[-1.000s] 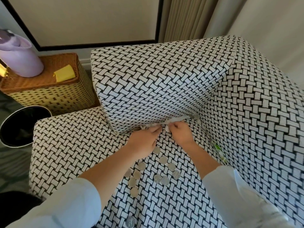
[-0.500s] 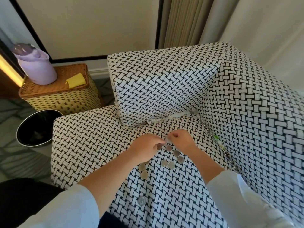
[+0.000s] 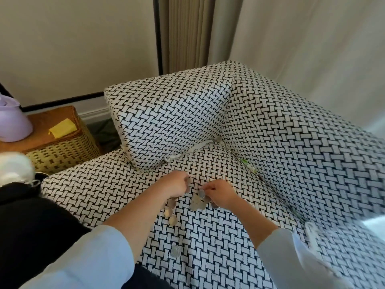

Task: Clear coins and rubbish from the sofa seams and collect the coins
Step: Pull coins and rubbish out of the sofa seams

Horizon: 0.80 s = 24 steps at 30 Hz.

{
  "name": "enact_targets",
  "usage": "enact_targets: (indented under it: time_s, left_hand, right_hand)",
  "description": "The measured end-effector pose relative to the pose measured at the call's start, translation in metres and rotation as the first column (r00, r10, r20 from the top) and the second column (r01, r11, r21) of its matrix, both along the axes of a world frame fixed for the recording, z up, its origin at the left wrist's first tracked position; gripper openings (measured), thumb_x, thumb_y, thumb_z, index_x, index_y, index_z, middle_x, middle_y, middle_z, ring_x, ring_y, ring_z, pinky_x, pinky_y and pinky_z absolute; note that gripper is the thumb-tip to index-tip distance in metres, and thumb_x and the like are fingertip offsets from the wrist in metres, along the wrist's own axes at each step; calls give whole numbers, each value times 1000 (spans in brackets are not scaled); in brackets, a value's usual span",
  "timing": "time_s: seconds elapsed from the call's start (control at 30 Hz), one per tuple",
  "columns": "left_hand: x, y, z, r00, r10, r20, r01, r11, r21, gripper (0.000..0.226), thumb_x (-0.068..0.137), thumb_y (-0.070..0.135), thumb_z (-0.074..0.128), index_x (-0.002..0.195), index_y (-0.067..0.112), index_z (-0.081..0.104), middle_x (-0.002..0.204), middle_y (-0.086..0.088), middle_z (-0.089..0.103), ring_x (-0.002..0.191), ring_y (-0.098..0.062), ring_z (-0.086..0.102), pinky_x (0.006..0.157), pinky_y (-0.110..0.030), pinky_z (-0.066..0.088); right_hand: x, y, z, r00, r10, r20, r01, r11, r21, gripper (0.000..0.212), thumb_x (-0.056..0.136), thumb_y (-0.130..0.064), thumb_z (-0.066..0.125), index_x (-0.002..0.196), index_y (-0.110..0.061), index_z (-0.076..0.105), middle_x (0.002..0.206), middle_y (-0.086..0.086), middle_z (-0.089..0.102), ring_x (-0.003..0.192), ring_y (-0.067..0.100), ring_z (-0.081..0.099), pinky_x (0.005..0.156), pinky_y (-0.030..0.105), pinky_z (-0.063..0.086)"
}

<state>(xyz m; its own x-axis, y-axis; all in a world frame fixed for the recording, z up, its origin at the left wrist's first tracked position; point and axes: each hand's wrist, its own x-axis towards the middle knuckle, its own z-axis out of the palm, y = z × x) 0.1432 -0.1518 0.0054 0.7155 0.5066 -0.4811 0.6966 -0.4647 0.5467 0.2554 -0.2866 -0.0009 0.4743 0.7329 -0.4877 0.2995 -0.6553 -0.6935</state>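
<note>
At the near edge of the black-and-white basket-weave fabric sofa seat (image 3: 218,257), a lone round silver metal coin (image 3: 176,251) lies well apart from the others. I judge it the likeliest to be lost, since a drag of the pale blue left sleeve (image 3: 93,257) could tip it off the front. A little farther in, a short row of dull round silver coins (image 3: 171,213) runs just beside the left forearm. A careless sweep of that arm would scatter them or push them toward the edge. Next to it, a loose cluster of overlapping silver coins (image 3: 196,203) sits on the seat. Pressing hard on the cushion there might send some sliding back toward the seams.

The left hand (image 3: 177,185) is knuckles-up with its fingers curled tight and its tips at the fabric. Something grey shows at the fingertips, but blur hides whether it grips a coin. The right hand (image 3: 221,193) is nearly closed, thumb and forefinger pinching a small silver coin (image 3: 201,192) just above the cluster.

Farther back, a crumpled white paper strip (image 3: 195,148) is lodged in the seam under the back cushion. A green-and-white wrapper (image 3: 248,165) sits in the side seam. Neither hand touches them, so by my reading the rubbish is yet to be cleared.
</note>
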Motion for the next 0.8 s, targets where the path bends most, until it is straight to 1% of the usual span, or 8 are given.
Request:
enact_targets:
  time_s: [0.17, 0.37, 0.43, 0.53, 0.57, 0.67, 0.73, 0.8]
  left_hand:
    - [9, -1, 1, 995, 6, -95, 5, 994, 112, 29, 94, 4, 50, 120, 11, 61, 115, -5, 64, 99, -20, 62, 86, -32, 52]
    - [26, 2, 3, 998, 17, -55, -10, 991, 134, 26, 93, 8, 53, 113, 19, 64, 112, 1, 66, 97, -20, 65, 89, -40, 53]
    - [33, 2, 2, 1000, 0, 31, -5, 986, 166, 23, 95, 14, 52, 109, 28, 64, 112, 7, 65, 90, -16, 65, 82, -36, 53]
    - [52, 4, -1, 989, -28, 145, 0, 982, 190, 24, 99, 19, 47, 113, 30, 63, 108, 9, 65, 68, -10, 60, 56, -25, 45]
    - [59, 6, -2, 985, -33, 171, 0, 982, 190, 26, 99, 19, 48, 117, 29, 62, 109, 7, 65, 69, -11, 61, 55, -24, 44]
    - [81, 16, -4, 965, -76, 252, 16, 973, 232, 37, 95, 13, 52, 131, 24, 55, 131, 1, 56, 91, -11, 62, 79, -28, 52]
    - [93, 22, -9, 958, -92, 273, 20, 966, 258, 47, 93, 12, 54, 138, 23, 49, 142, -1, 46, 86, -10, 59, 75, -28, 52]
    - [102, 28, -15, 957, -126, 263, 42, 952, 302, 50, 92, 12, 54, 140, 23, 46, 146, -1, 42, 108, -15, 56, 88, -35, 52]
  right_hand:
    - [-4, -8, 1, 994, -91, -67, 95, 994, 51, 23, 100, -12, 49, 111, -10, 69, 88, 11, 70, 68, 20, 58, 72, 36, 57]
    - [14, -6, 1, 990, -134, 44, 127, 983, 136, 27, 97, -12, 51, 117, -17, 68, 102, -1, 70, 80, 24, 66, 80, 38, 57]
    - [27, -1, 0, 981, -176, 87, 160, 974, 161, 28, 97, -14, 52, 118, -22, 67, 95, -7, 69, 71, 22, 62, 70, 35, 57]
    - [52, 14, -2, 951, -236, 201, 201, 963, 180, 29, 96, -17, 52, 120, -25, 66, 112, -10, 67, 74, 12, 63, 63, 23, 52]
    - [61, 20, -3, 942, -253, 222, 213, 959, 189, 30, 96, -17, 52, 122, -25, 64, 116, -11, 64, 75, 11, 63, 62, 22, 52]
    - [83, 39, -8, 929, -292, 229, 239, 943, 232, 36, 96, -15, 52, 131, -23, 57, 121, -10, 60, 76, 7, 59, 61, 22, 49]
    - [94, 49, -13, 928, -297, 223, 244, 940, 238, 41, 96, -15, 52, 136, -22, 51, 118, -7, 60, 75, 6, 56, 64, 25, 48]
    - [100, 56, -18, 927, -295, 231, 245, 944, 221, 43, 97, -16, 51, 140, -22, 47, 110, -6, 60, 75, 11, 58, 70, 31, 54]
